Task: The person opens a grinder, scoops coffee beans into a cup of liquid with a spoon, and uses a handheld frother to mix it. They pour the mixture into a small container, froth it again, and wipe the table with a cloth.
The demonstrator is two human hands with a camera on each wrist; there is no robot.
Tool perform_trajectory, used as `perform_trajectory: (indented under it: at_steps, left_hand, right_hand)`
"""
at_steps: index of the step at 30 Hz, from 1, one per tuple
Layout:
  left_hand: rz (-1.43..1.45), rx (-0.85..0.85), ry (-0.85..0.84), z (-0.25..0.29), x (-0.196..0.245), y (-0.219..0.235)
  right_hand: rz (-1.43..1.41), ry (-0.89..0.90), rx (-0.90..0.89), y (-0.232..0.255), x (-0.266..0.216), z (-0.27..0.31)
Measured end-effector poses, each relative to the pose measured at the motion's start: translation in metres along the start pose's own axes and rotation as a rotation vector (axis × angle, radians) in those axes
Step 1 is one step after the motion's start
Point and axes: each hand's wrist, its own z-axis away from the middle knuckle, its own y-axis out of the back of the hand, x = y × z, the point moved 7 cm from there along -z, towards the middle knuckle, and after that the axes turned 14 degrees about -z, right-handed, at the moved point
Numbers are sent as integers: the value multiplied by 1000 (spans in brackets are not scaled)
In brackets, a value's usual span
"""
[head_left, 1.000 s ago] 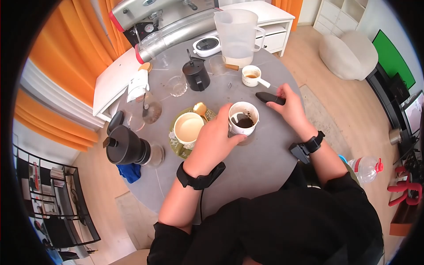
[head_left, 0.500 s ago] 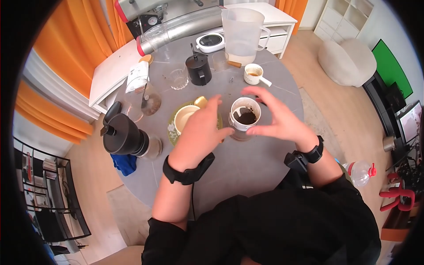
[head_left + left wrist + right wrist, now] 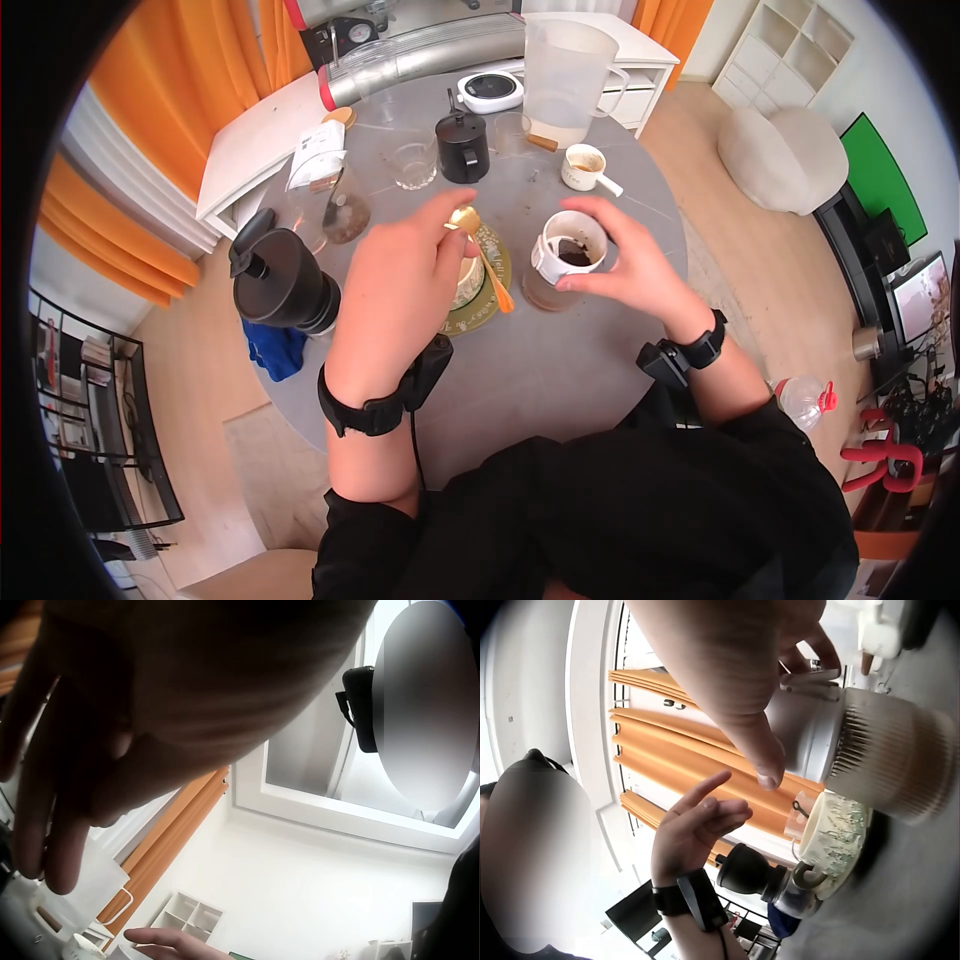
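My right hand (image 3: pixel 640 265) grips a white cup-shaped coffee filter (image 3: pixel 547 262), thumb on the near side and fingers round the far side. Dark coffee grounds (image 3: pixel 574 254) lie in it, and it sits over a ribbed glass (image 3: pixel 907 754). Off to the left, my left hand (image 3: pixel 395 295) hovers above a patterned cup (image 3: pixel 836 836) on a green saucer (image 3: pixel 468 322), hiding most of the cup in the head view. In the right wrist view its fingers are loosely bent around nothing. A gold spoon (image 3: pixel 500 285) overlaps the saucer close by the left fingertips.
A black hand grinder (image 3: pixel 280 280) and blue cloth (image 3: pixel 275 350) stand at the left. Farther back are a black pot (image 3: pixel 462 150), a glass (image 3: pixel 414 168), a white handled pot (image 3: pixel 582 165), a large pitcher (image 3: pixel 565 85) and a small scale (image 3: pixel 490 92).
My left hand has let go of the filter and moved left over the cup. The right hand no longer holds the black oblong object and now grips the filter.
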Motion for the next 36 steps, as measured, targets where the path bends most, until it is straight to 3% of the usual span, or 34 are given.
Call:
perform_trajectory:
  at_steps: [4, 7, 13, 16, 18, 23, 25, 28, 31, 33, 35, 36]
  left_hand:
    - [26, 25, -5, 5, 8, 14]
    - [66, 8, 93, 8, 8, 19]
    - [298, 288, 98, 15, -1, 36]
    - [231, 456, -29, 19, 4, 48]
    - [149, 509, -45, 24, 8, 56]
    - [255, 653, -36, 43, 5, 76]
    - [569, 689, 147, 56, 4, 85]
    - [566, 846, 140, 61, 3, 95]
    - [546, 904, 96, 65, -1, 103]
    - [554, 1010, 1, 70, -1, 109]
    - [535, 1022, 7, 75, -7, 111]
    - [592, 1017, -83, 76, -8, 113]
  right_hand:
    - [-206, -128, 50, 10, -2, 0]
    - [-1, -28, -68, -4, 1, 2]
    - [-236, 5, 133, 42, 16, -26]
    - [-212, -81, 190, 71, 35, -59]
    - [-22, -68, 303, 85, 68, -76]
    - [124, -117, 323, 86, 111, -94]
    - [173, -147, 307, 83, 125, -95]
    - [239, -118, 259, 81, 138, -93]
    - [383, 32, 386, 80, 112, -69]
    - [65, 96, 405, 67, 69, -37]
    - [-219, 62, 213, 30, 63, -3]
    - [-257, 37, 133, 10, 64, 11]
